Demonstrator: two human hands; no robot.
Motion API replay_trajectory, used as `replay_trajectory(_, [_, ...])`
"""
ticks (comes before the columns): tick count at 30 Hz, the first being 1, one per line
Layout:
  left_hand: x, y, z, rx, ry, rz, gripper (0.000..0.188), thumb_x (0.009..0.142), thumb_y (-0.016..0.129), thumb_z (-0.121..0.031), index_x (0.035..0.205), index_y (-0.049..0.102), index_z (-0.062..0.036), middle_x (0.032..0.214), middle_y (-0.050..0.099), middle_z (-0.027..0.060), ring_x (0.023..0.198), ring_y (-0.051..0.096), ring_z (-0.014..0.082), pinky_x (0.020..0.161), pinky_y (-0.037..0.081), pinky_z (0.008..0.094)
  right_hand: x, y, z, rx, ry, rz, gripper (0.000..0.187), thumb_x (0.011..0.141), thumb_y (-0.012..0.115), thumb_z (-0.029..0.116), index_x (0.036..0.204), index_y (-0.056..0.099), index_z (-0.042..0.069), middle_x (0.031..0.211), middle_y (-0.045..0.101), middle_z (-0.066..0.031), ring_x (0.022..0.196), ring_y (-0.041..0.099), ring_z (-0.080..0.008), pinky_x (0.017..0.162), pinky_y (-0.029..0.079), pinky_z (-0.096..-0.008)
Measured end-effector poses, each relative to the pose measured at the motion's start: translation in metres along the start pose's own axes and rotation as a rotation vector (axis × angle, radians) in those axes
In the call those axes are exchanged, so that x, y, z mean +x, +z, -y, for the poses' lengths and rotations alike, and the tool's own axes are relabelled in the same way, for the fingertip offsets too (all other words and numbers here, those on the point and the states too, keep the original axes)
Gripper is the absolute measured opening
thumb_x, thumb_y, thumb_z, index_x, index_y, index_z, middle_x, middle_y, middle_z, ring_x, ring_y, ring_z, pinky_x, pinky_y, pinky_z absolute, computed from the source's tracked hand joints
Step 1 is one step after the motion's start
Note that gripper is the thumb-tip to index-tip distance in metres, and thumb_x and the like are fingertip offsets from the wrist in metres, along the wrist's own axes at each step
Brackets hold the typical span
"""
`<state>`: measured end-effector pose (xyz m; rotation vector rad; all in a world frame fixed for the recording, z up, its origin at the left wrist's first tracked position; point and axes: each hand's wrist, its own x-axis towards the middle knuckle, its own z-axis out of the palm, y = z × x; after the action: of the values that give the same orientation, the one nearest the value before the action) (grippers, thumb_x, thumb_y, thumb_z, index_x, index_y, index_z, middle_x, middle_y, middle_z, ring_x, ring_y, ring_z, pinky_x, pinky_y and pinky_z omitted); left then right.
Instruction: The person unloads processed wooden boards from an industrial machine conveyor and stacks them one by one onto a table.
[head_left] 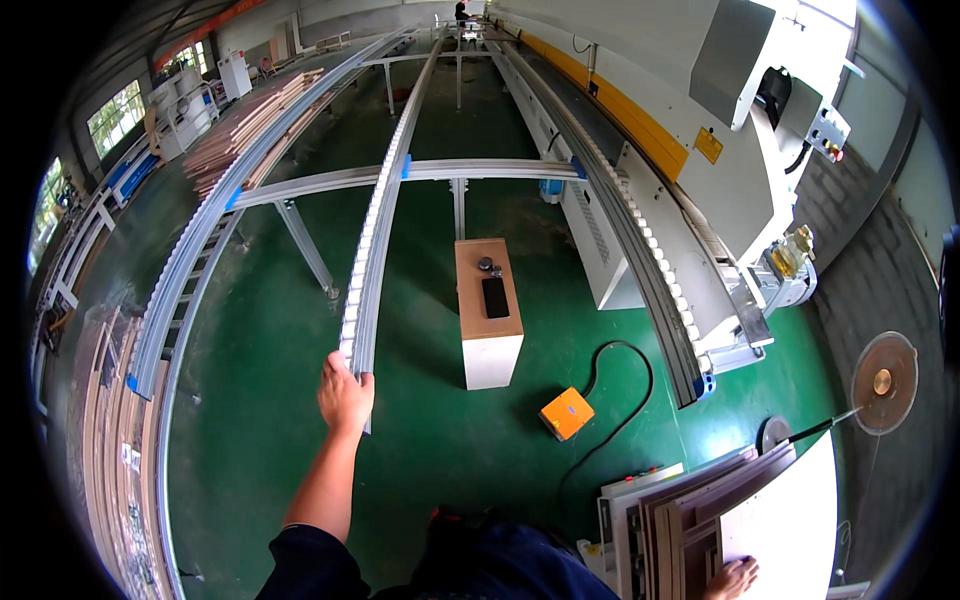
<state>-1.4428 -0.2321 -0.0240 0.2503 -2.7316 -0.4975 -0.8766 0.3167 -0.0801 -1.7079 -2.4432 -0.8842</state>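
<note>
My left hand (pixel 345 396) is wrapped round the near end of the middle roller rail (pixel 375 225), a long silver profile lined with white rollers. Down at the lower right, my right hand (pixel 734 578) has its curled fingers on the large white panel (pixel 785 515). That panel leans at the front of a stack of brown and grey boards (pixel 675 520). Part of the right hand and its forearm fall outside the picture. Between the rails stands a wooden box-like stand (pixel 490 345) with a black phone (pixel 495 298) and small dark round parts (pixel 487 265) on top.
An orange foot pedal (pixel 566 413) lies on the green floor, its black cable looping behind. A crossbar (pixel 480 170) joins the rails. The big white machine (pixel 650 60) runs along the right. Long boards (pixel 120 440) lie at left. A person (pixel 462 12) is far off.
</note>
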Motion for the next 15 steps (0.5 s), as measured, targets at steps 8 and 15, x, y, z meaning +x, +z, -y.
replay_trajectory(8, [0.005, 0.006, 0.001, 0.037, 0.013, 0.032, 0.057, 0.074, 0.066, -0.021, 0.122, 0.037, -0.0101, 0.118, 0.053, 0.0134, 0.106, 0.054, 0.0329, 0.083, 0.049, 0.0429, 0.005, -0.038, 0.016, 0.216, 0.201, 0.139, 0.044, 0.089, 0.038, 0.039, 0.112, 0.055, 0.005, 0.107, 0.056, -0.0175, 0.096, 0.052, -0.0275, 0.084, 0.043, -0.0412])
replay_trajectory(15, [0.003, 0.003, -0.004, 0.07, 0.066, -0.017, 0.05, 0.074, 0.068, -0.021, 0.112, 0.041, -0.0053, 0.108, 0.053, 0.0137, 0.103, 0.055, 0.0325, 0.083, 0.048, 0.0416, 0.005, -0.059, 0.014, 0.242, 0.238, 0.227, 0.048, 0.092, 0.031, 0.041, 0.115, 0.051, 0.004, 0.106, 0.058, -0.0154, 0.093, 0.053, -0.025, 0.082, 0.044, -0.0388])
